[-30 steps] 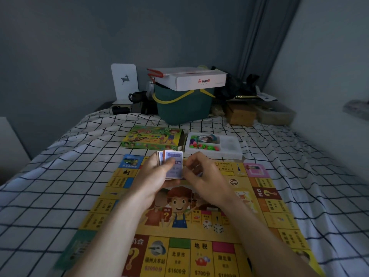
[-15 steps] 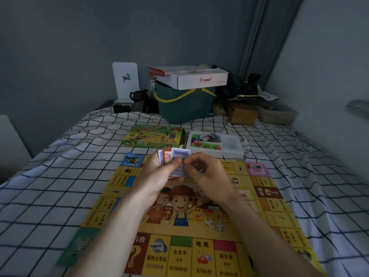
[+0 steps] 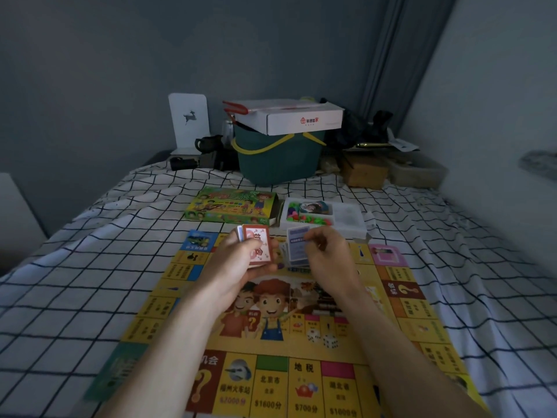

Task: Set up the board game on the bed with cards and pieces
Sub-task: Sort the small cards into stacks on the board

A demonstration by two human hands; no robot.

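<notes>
A: So, what is each hand doing?

B: The left hand grips a stack of cards, thumb curled across the red-faced top card, fingers wrapped under the lower edge. The right hand pinches a few blue-backed cards, fingers curled round their right edge.

A: Are the two bunches touching?

B: No, just apart, the blue ones right of the left fingers. Both are held above the far part of the game board.

A: And the board?

B: Flat on the checked bed sheet, spread below both hands. Two white dice lie on it, nearer the wearer than the right fingers, beside the right forearm.

A: Anything past the fingers?

B: Just beyond the left fingers lies the green game box; beyond the right fingers, a clear plastic tray holding small coloured pieces. Farther off, at the end of the bed, a green bucket carries a white carton.
</notes>
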